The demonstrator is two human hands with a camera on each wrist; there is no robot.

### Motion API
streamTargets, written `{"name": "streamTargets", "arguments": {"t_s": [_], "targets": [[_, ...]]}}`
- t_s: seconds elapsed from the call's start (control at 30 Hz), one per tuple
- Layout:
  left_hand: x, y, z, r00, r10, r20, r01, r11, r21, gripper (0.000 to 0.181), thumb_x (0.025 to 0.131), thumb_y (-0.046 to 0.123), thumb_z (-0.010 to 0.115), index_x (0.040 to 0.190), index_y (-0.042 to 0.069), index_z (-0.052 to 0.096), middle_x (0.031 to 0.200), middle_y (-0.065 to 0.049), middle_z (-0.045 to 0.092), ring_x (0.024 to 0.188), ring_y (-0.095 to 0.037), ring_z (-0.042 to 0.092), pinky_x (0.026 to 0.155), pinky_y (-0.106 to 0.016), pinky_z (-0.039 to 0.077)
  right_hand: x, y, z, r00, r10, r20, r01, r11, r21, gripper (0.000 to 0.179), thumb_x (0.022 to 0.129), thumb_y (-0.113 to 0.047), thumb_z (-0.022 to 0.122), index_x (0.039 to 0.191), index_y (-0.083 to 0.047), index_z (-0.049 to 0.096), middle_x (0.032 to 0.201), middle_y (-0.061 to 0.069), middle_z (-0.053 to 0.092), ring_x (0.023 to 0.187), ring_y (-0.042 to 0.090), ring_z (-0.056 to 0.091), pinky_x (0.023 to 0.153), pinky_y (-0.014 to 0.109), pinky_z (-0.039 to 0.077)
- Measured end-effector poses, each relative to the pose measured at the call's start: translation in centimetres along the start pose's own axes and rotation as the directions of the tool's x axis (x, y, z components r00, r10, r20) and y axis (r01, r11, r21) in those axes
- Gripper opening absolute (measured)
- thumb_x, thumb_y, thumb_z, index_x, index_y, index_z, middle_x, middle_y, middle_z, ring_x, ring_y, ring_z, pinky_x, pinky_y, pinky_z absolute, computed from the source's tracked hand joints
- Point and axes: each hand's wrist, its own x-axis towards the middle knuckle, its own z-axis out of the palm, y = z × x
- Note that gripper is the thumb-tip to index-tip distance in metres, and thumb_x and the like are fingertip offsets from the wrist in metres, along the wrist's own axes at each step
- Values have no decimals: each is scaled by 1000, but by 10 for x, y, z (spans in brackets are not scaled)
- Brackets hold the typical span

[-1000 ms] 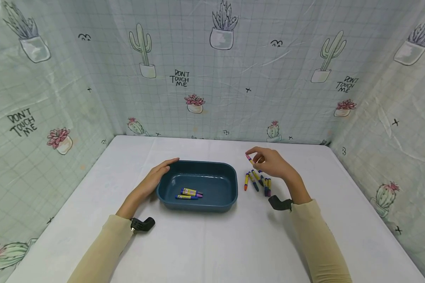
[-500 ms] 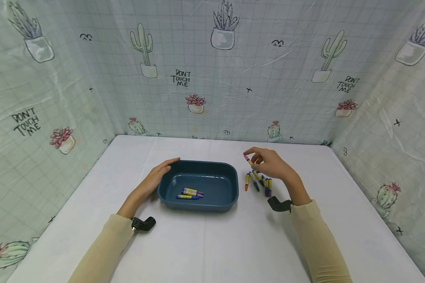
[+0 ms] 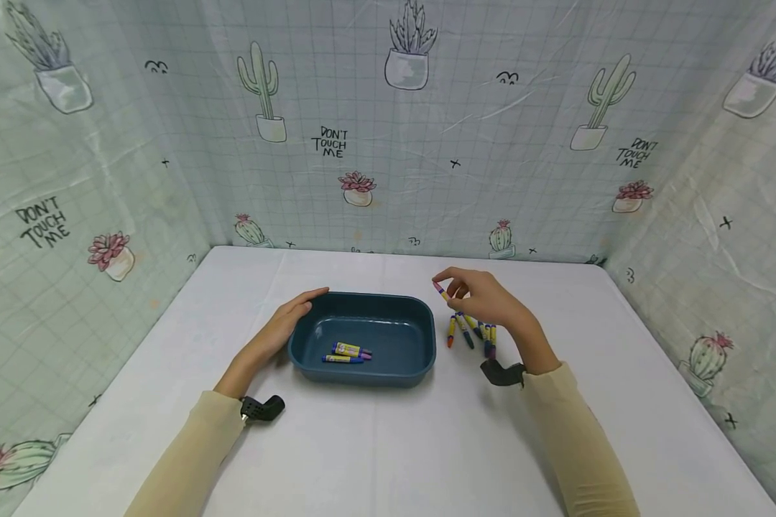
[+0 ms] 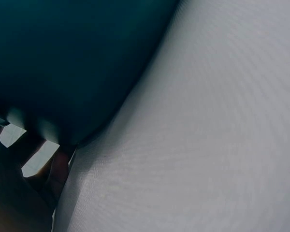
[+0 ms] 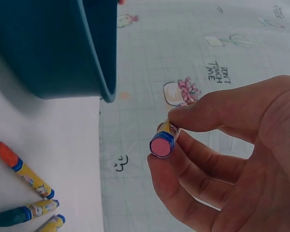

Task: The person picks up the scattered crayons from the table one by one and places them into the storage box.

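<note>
Pink crayon shifting left since earlier frame, nearing back right corner of blue tray — gap closing, crayon being outside for now. Going left to right, I'm seeing left hand resting on tray's left end, fingers lying fairly straight; crayons lying inside tray. Right hand, well apart, is pinching pink crayon between thumb and fingers. Loose crayons lying on white table — I'm judging work partway.
</note>
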Motion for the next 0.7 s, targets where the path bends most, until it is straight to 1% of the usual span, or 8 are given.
{"name": "streamTargets", "arguments": {"t_s": [0.23,0.43,0.57,0.7], "targets": [[2,-3,-1,1000,7,1,-7,1000,1,47,115,27,29,160,20,40,169,-6,34,160,-33,23,129,-61,15,9,-15,2,1000,-20,20,20,1000,-12,43,95,-7,66,137,-17,64,107,10,72,97,21,70,79,37,59],[2,-4,-1,1000,6,5,-6,1000,4,47,115,27,29,160,20,40,169,-6,34,160,-33,23,129,-62,15,19,-34,7,997,-48,59,49,998,-31,43,95,-7,66,137,-16,64,106,9,72,98,21,70,78,35,59],[2,-5,-1,1000,14,6,-14,1000,9,47,115,27,28,160,20,40,169,-7,34,160,-33,23,129,-62,15,28,-52,11,991,-78,107,85,994,-65,42,96,-8,65,138,-17,63,109,9,74,100,23,71,80,36,61],[3,-6,-1,1000,15,1,-15,1000,5,47,115,27,29,160,20,40,169,-6,34,160,-32,23,130,-61,15,40,-66,17,979,-124,165,146,981,-127,40,98,-8,64,137,-16,63,110,10,74,100,22,71,82,34,61]]}}
